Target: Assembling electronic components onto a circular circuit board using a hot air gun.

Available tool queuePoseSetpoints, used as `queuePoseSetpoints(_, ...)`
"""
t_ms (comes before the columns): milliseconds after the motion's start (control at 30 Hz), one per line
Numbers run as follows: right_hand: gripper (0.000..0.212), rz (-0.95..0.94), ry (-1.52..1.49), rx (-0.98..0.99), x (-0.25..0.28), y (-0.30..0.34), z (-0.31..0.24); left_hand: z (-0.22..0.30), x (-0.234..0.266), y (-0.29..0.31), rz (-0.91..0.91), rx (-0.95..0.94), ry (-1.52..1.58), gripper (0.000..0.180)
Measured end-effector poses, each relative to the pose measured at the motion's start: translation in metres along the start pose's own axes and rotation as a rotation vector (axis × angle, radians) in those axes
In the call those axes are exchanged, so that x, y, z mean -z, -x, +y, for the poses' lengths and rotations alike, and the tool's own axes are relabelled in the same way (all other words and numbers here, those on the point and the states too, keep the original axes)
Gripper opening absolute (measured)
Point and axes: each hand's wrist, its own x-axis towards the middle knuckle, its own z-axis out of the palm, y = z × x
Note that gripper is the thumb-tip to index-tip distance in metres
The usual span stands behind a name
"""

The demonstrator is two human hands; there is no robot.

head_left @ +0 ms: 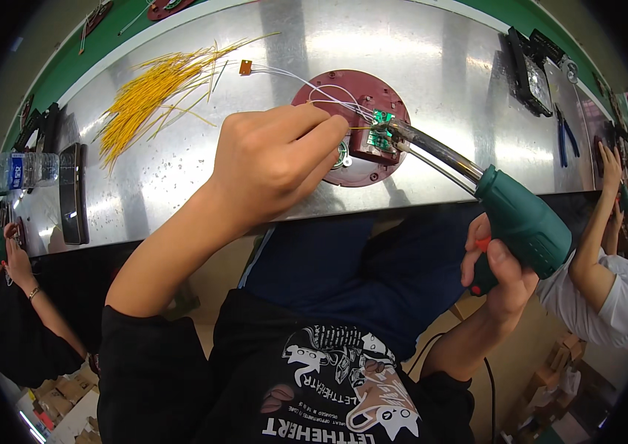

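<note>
A round maroon plastic housing [392, 89] lies on the metal table in front of me. On its raised block sits a small green circuit board [382, 139], from which thin white wires [284, 72] run left to a small orange-brown plate [245, 68]. My left hand [273, 155] reaches over the housing, its fingertips pinching a thin yellow wire [359, 128] whose far end is at the board. My right hand [502, 270] grips a dark green soldering gun [527, 222] by its handle, a finger at the red trigger. The gun's tip is at the board; exact contact is hard to make out.
A loose bundle of yellow wires [155, 103] lies at the left, beyond a dark phone [71, 194] and a water bottle [36, 170] on its side. Blue-handled pliers [565, 139] and a black case [528, 78] lie at right. Other people work on both sides.
</note>
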Motion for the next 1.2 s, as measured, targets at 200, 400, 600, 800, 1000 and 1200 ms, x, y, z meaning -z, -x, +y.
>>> queuePoseSetpoints(200,0.043,0.011,0.013,-0.001,-0.003,-0.001,-0.003,-0.001,-0.001,0.001,0.009,-0.010,-0.011,0.021)
queuePoseSetpoints(400,0.042,0.034,0.010,0.179,0.006,0.003,0.006,0.000,0.000,0.000,0.016,-0.014,-0.020,0.020)
queuePoseSetpoints(600,0.044,0.054,0.032,0.184,0.003,0.005,0.005,-0.001,-0.001,0.000,0.014,-0.006,-0.029,0.019)
queuePoseSetpoints(800,0.044,0.073,0.042,0.163,0.002,0.005,0.003,0.002,0.000,-0.001,0.023,0.000,-0.021,0.017)
queuePoseSetpoints(1000,0.045,0.033,-0.006,0.172,0.000,-0.005,0.010,0.010,0.010,-0.003,0.004,0.157,-0.081,0.015)
queuePoseSetpoints(1200,0.046,-0.013,-0.050,0.172,0.008,-0.014,0.021,0.000,0.025,-0.009,0.224,0.117,-0.179,0.019)
